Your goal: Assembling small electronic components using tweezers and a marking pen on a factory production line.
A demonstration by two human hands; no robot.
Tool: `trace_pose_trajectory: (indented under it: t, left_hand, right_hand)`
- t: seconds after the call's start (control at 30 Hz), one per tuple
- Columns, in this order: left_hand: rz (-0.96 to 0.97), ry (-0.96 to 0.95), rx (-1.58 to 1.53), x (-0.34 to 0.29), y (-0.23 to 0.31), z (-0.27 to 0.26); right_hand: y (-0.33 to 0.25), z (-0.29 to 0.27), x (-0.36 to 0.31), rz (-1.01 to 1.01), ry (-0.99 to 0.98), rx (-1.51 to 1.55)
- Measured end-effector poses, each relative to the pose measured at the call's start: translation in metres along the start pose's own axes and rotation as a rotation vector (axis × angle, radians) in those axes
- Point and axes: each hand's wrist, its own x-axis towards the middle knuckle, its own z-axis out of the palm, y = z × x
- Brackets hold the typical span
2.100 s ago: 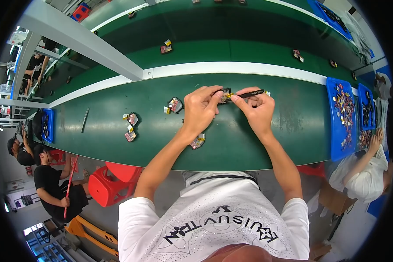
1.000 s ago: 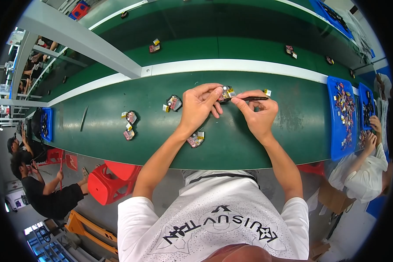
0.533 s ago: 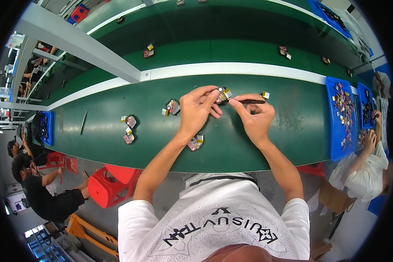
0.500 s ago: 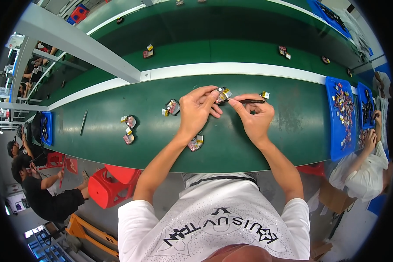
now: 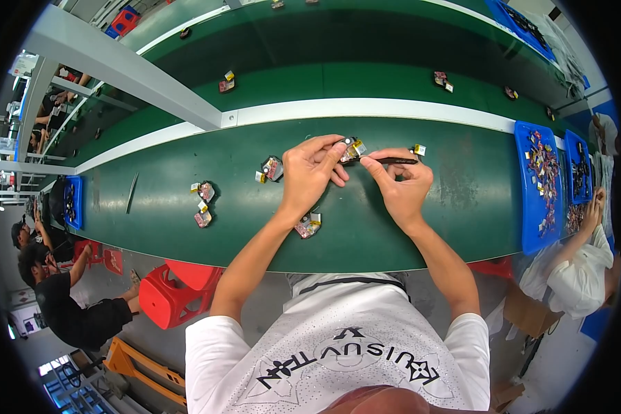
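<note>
From where I stand, the left hand (image 5: pixel 310 169) pinches a small circuit assembly (image 5: pixel 354 150) between thumb and forefinger, over the far half of the green bench (image 5: pixel 372 238). Whether the piece rests on the surface, I cannot tell. The right hand (image 5: pixel 401 183) grips a slim black tool (image 5: pixel 399 161), closed around it, its working end at the assembly's near edge; actual contact is too small to confirm. In my judgement, sound practice here is a left grip on the dark rim, clear of the yellow part, with the tool guided close to its tip and pressed lightly. A loose assembly (image 5: pixel 273 169) lies just beside the left hand and a second assembly (image 5: pixel 308 226) beside the left forearm; the forearm should avoid sweeping either
</note>
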Motion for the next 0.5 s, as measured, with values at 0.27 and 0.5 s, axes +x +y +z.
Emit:
trace_pose_trajectory:
  t: [0.27, 0.5]
  left_hand:
    - [0.004, -0.008, 0.009, 0.0014, 0.0001, -0.0009]
    - [-0.004, 0.005, -0.044, 0.0017, 0.0021, -0.0007]
  right_hand:
    - [-0.0040, -0.0004, -0.0015, -0.032, -0.014, -0.032]
    - [-0.0051, -0.0004, -0.0026, -0.093, -0.001, -0.029]
